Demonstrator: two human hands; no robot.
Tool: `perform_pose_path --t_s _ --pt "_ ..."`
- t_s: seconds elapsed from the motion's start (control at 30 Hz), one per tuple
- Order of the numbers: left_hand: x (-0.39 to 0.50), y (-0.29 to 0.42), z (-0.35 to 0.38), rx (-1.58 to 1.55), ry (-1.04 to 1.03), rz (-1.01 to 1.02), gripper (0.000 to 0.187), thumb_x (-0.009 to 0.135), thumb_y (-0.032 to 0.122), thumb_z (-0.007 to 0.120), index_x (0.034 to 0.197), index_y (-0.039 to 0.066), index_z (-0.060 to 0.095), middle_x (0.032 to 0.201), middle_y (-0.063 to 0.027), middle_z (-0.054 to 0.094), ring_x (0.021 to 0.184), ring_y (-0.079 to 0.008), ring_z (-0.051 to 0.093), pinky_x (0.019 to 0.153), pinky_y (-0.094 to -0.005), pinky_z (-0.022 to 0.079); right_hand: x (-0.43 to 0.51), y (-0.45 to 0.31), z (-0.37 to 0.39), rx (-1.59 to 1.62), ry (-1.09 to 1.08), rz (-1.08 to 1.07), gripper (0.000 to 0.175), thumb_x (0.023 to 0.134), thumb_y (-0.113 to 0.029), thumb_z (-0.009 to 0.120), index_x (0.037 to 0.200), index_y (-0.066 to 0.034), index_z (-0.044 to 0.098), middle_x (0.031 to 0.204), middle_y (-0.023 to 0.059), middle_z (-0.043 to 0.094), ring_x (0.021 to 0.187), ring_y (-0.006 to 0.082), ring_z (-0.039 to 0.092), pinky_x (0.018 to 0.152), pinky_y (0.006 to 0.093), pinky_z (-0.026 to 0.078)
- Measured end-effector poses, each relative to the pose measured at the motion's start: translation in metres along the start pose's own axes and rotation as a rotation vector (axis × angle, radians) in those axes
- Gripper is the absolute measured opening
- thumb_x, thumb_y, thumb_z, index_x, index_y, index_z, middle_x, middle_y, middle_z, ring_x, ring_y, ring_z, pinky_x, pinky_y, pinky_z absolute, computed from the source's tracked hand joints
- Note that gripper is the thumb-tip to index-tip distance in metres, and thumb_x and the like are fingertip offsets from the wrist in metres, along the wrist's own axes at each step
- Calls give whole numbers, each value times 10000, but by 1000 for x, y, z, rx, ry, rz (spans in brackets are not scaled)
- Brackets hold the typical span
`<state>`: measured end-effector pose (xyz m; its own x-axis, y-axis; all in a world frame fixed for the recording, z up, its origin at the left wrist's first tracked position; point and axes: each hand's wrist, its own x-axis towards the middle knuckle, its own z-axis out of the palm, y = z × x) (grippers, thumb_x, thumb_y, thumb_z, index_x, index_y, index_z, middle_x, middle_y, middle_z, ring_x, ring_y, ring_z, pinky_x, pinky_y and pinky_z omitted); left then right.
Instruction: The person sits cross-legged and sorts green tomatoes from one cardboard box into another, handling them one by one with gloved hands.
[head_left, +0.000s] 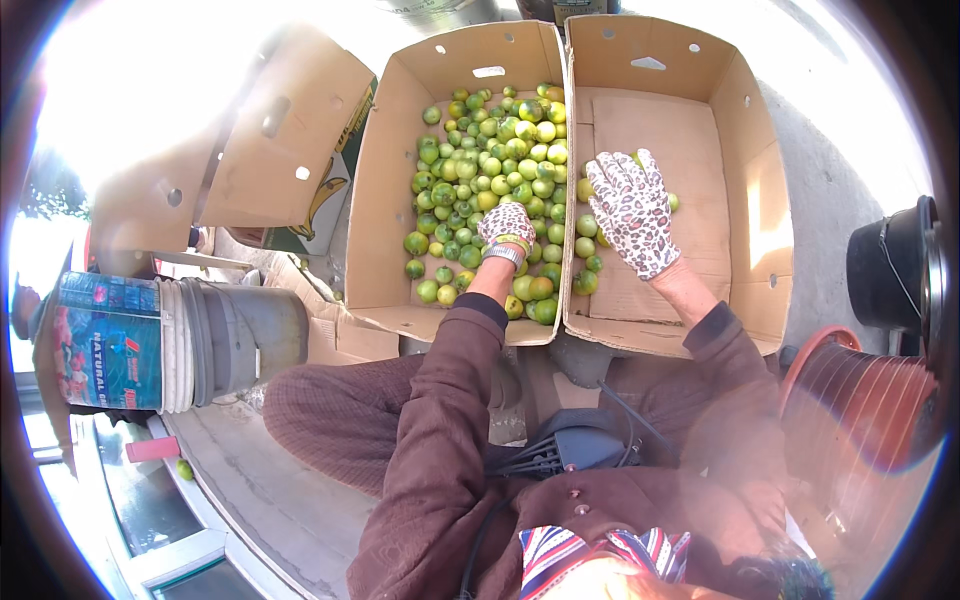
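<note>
Two cardboard boxes stand side by side before me. The left cardboard box (381, 187) holds a spread of green and yellowish tomatoes (465, 169). My left hand (508, 229), in a spotted glove and with a wristwatch at the cuff, reaches into them near the box's right side; its fingers are mostly hidden, so its hold cannot be told. Over the right cardboard box (761, 195) is my right hand (634, 214), gloved alike, palm down with fingers extended. A few green tomatoes (585, 282) lie along that box's left side, and others show partly around the hand.
Stacked buckets (247, 337) lie on their side at left, below more cardboard boxes (289, 127). At right are a black bucket (881, 270) and a reddish-brown ribbed tub (855, 397). One small green fruit (184, 470) rests by a pink object (153, 449) at lower left.
</note>
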<state>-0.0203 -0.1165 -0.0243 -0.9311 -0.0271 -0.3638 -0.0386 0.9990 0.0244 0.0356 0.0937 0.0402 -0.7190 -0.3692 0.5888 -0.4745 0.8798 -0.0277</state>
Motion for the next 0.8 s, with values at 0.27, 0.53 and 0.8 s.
perform_pose_path --t_s 0.27,0.53,0.8 --pt "-5 3 -19 -28 -66 37 308 758 247 692 998 55 703 1035 -151 706 999 -312 675 861 -432 533 -11 -12 -2 71 -8 -118 408 771 -75 573 1167 16 612 1185 182 600 1163 330 548 1085 578 335" --pt "-30 -8 -88 -1347 -224 445 308 858 110 721 1114 -33 627 975 -68 671 819 -128 646 699 -270 545 3 -19 -22 235 74 -16 460 830 -209 664 1253 -50 579 1195 119 609 1101 269 586 1051 536 376" --pt "-55 16 -96 -1164 -374 664 358 776 125 784 1086 8 647 945 -24 676 862 -96 621 791 -280 535 2 -16 -39 258 96 68 521 782 -228 694 1267 -77 579 928 82 627 926 321 611 880 434 478"
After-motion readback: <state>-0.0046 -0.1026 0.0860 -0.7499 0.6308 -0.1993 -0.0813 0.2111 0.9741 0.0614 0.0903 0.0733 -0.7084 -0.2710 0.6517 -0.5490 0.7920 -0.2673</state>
